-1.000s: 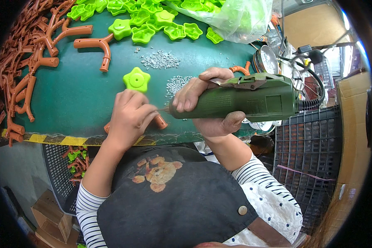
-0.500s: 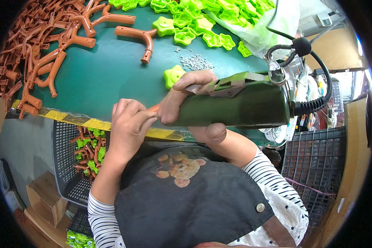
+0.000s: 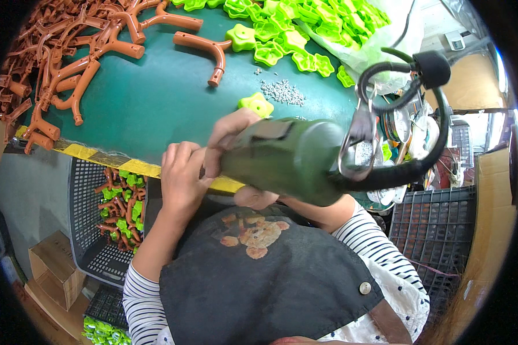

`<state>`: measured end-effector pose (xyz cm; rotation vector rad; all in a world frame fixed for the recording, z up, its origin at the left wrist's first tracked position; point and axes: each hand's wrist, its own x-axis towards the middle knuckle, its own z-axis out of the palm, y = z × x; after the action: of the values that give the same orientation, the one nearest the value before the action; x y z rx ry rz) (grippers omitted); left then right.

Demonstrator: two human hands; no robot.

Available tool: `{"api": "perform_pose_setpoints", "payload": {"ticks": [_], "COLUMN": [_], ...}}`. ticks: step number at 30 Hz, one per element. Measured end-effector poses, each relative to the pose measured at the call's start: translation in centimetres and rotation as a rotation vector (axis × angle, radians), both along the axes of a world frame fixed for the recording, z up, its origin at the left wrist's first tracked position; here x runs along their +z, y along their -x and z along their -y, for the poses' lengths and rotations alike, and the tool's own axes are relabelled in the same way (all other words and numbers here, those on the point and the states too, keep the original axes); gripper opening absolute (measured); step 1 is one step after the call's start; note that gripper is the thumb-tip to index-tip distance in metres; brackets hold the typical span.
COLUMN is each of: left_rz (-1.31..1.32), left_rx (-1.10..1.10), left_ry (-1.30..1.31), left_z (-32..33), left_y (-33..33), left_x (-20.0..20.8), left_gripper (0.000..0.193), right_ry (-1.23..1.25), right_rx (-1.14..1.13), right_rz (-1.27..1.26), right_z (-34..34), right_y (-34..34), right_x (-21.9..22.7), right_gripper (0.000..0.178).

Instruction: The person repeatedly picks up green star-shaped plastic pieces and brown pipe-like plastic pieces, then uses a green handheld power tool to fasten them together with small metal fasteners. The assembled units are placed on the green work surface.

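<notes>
My right hand (image 3: 227, 137) is wrapped round a dark green electric screwdriver (image 3: 270, 155), its cord leaving the right end. The tool tilts, blurred by motion, with its front end toward my left hand. My left hand (image 3: 181, 172) is closed at the table's front edge, against the right fingers. What it holds is hidden now; half a second ago an orange-brown plastic piece showed between the hands. Just beyond the tool lies a bright green star-shaped plastic piece (image 3: 255, 105). Small silver screws (image 3: 283, 92) are heaped behind it.
Brown plastic branch pieces (image 3: 69, 75) pile up at the left; a single forked one (image 3: 204, 49) lies mid-table. Green stars (image 3: 328, 20) spill from a clear bag at the back. Below left, a grey basket (image 3: 89, 230) holds brown-and-green pieces. A metal hook (image 3: 360, 135) hangs at the tool's end.
The screwdriver's rear end has swung downward and toward me, and its body has moved left. The orange-brown piece between my hands is no longer visible. My left hand stays closed.
</notes>
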<state>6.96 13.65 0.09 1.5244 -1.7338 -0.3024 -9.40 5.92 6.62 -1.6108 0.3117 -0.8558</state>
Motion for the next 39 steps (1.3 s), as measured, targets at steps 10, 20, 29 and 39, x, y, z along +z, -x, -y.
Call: {"api": "perform_pose_setpoints", "payload": {"ticks": [10,20,29,39], "left_rz": [-0.051,-0.375,-0.519,0.472], "left_rx": [-0.02,-0.211,-0.179,-0.256], "left_ry": [-0.046,-0.284,-0.286,0.065], "left_z": [0.1,1.2,3.8,22.2], "left_y": [-0.1,-5.9,-21.6,-5.1], "left_x": [-3.2,2.8,7.9,0.1], "left_gripper": [0.031,0.033,0.045,0.036], "right_ry": [0.177,-0.171,-0.268,-0.191], "right_rx": [0.109,-0.616,-0.656,-0.6], "right_rz": [-0.092,0.465,0.383,0.201], "right_z": [1.4,2.0,2.5,1.7], "right_y": [-0.4,4.6,7.9,8.4], "right_x": [-1.6,1.8,-0.4,-0.5], "right_gripper": [0.073,0.086,0.079,0.083]}}
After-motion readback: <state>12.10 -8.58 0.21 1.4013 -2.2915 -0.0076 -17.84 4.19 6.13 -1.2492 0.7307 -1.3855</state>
